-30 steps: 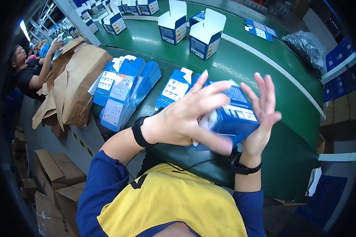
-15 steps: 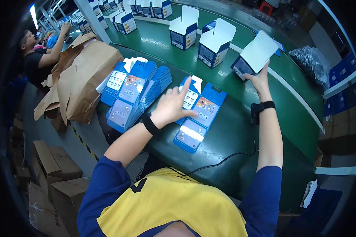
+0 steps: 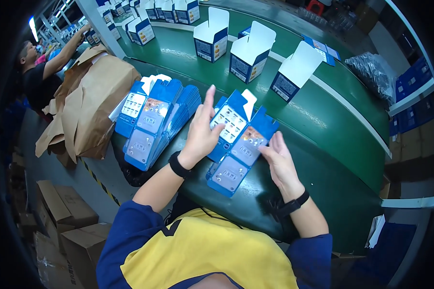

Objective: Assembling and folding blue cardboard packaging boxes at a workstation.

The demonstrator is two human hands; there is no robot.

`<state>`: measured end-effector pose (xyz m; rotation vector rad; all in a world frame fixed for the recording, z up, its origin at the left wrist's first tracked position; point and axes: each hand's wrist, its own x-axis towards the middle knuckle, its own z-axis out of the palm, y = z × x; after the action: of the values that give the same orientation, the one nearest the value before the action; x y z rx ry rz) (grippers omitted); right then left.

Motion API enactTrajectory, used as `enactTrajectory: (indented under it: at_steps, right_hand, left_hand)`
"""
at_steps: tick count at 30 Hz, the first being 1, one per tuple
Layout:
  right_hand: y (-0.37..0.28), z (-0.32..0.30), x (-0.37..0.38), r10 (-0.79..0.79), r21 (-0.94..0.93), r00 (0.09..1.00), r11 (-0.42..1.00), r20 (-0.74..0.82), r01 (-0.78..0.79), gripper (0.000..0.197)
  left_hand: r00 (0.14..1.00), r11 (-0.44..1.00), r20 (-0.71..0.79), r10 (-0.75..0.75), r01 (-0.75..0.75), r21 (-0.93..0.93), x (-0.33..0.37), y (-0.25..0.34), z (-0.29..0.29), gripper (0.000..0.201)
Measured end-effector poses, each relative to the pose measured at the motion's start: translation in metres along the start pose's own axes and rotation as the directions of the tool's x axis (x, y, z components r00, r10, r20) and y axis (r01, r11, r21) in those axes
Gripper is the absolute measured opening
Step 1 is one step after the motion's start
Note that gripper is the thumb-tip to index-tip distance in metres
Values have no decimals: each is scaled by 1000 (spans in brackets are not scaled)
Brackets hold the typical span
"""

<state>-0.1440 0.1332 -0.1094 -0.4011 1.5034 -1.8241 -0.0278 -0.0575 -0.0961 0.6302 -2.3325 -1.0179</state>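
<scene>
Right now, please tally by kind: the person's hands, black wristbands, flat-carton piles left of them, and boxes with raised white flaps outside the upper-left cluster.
Hands: 2
Wristbands: 2
Flat-carton pile: 1
Boxes: 3
Total: 8

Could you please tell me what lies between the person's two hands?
In the head view, a flat blue carton lies between the left hand and the right hand.

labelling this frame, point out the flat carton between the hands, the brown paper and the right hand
Flat carton (image 3: 248,146), head view: upper grey panel
Brown paper (image 3: 99,103), head view: broad side
Right hand (image 3: 282,165), head view: middle of the hand
</scene>
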Motion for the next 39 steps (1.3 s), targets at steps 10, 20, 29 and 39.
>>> enactTrajectory:
  at_steps: [10,20,29,39]
  right_hand:
    - [-57,31,-34,-274,-200,961,940,48,278,51]
    - [-61,22,-26,-688,-579,668,431,285,692,87]
    - [-59,14,-5,-682,-190,713,687,164,701,151]
    - [-86,12,-36,-555,-236,773,743,307,627,127]
  left_hand:
    - [993,662,-105,-54,-43,-748,2,45,-12,54]
    - [994,584,48,96,-17,-811,13,77,-32,64]
    - [724,787,607,328,145,-599,-39,87,-1,62]
    - [744,758,174,645,-652,-24,9,53,-19,85]
